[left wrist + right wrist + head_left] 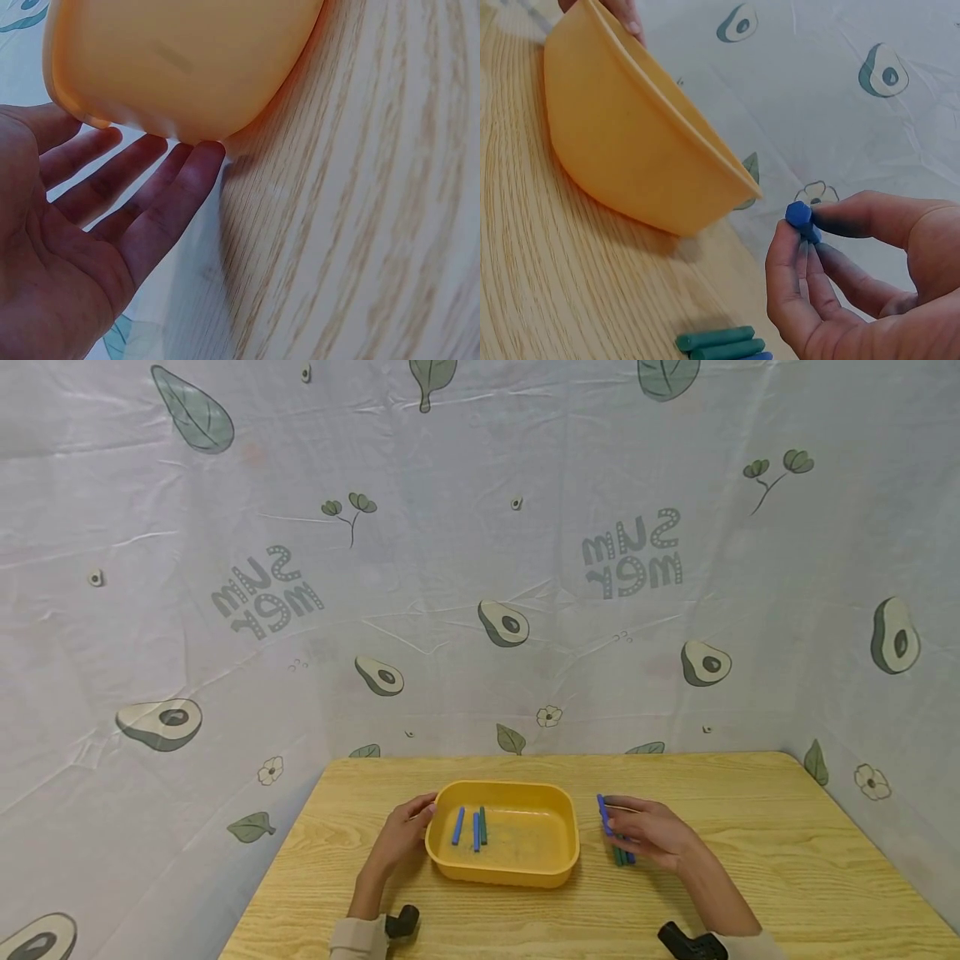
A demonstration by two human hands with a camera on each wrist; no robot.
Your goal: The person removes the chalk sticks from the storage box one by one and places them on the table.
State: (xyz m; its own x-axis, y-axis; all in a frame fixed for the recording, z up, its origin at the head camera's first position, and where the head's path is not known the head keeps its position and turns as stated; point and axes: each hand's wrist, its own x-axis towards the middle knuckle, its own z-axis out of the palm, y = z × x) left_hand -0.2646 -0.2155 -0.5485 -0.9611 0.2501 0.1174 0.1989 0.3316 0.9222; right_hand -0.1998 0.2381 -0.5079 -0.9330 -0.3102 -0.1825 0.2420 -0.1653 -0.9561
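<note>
My right hand (654, 833) pinches a blue crayon (603, 814) between thumb and fingertips, above the table to the right of a yellow plastic basin (502, 873). The right wrist view shows the crayon's six-sided end and dark smudges on the fingers. Beneath that hand lie two green crayons (716, 337) and some blue (760, 356), partly hidden. Two blue crayons (458, 827) and a green crayon (483, 827) lie in the basin's left part. Against the basin's left end, my left hand (97, 217) rests its extended fingertips on the outer wall, thumb by the rim.
A light wood-grain table (465, 920) carries everything. A pale patterned sheet (450, 568) hangs behind the table and along both sides. Each wrist wears a black camera mount, such as the left mount (402, 922).
</note>
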